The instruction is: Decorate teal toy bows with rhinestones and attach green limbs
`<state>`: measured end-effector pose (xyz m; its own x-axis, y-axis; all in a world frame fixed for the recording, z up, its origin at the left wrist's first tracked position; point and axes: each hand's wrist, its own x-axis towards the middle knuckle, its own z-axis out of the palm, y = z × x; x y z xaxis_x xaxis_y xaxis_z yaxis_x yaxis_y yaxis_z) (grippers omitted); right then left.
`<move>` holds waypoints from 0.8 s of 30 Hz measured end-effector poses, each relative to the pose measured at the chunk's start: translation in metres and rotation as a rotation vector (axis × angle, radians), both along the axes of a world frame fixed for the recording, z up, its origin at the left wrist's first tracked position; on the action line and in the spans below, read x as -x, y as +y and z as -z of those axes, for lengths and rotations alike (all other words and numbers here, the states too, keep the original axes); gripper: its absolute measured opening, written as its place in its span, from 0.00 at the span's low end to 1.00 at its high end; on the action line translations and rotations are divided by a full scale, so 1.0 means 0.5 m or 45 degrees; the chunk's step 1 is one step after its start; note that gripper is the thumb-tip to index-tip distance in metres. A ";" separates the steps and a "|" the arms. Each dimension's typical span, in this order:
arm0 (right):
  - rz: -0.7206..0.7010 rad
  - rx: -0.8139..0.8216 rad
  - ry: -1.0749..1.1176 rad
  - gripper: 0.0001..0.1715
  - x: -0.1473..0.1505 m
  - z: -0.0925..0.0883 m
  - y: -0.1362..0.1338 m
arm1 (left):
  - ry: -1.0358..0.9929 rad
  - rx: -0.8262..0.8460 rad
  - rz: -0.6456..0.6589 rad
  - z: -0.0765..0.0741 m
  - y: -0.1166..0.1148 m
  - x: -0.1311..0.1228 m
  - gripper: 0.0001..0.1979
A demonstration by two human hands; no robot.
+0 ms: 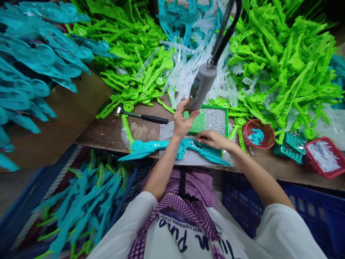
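Observation:
My left hand (183, 120) is wrapped round the lower end of a grey electric screwdriver (203, 84) that hangs from above on a cord. A long turquoise plastic part (151, 145) lies across the table edge in front of me, partly covered by my left forearm. My right hand (212, 139) rests at its right half, fingers curled and pressed together near a small dark spot; whatever they pinch is too small to make out. Behind both hands sits a green tray (227, 120) with many small silver screws (215, 118) in its right portion.
A hammer (145, 117) lies left of the tray. To the right stand a red basket (272, 136) of blue pieces and a red basket (307, 162) of white pieces. Lime-green parts (291, 64) pile up behind. A blue crate (25, 212) holds turquoise parts below left.

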<state>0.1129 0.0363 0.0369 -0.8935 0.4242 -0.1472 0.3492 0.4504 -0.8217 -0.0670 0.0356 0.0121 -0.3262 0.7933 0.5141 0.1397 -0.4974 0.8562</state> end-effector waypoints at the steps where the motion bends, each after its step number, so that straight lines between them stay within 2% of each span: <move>1: 0.016 -0.024 -0.005 0.13 -0.001 0.000 -0.001 | -0.006 -0.007 -0.009 0.003 0.001 0.000 0.25; 8: -0.070 -0.045 -0.033 0.15 -0.003 0.013 -0.005 | -0.001 -0.031 -0.061 0.006 0.006 -0.001 0.24; 13: -0.092 0.064 -0.005 0.14 -0.003 0.013 -0.007 | 0.000 -0.048 -0.040 0.005 0.008 -0.002 0.24; 20: -0.153 -0.031 -0.058 0.17 -0.010 0.027 -0.017 | 0.072 -0.116 -0.052 0.029 0.018 -0.005 0.24; 24: 0.030 -0.061 -0.096 0.18 -0.018 0.030 -0.035 | 0.122 -0.116 -0.090 0.041 0.023 -0.003 0.25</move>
<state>0.1220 0.0187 0.0221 -0.8703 0.4533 -0.1928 0.4203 0.4792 -0.7706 -0.0654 0.0471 -0.0083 -0.3255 0.7189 0.6141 0.2560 -0.5582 0.7892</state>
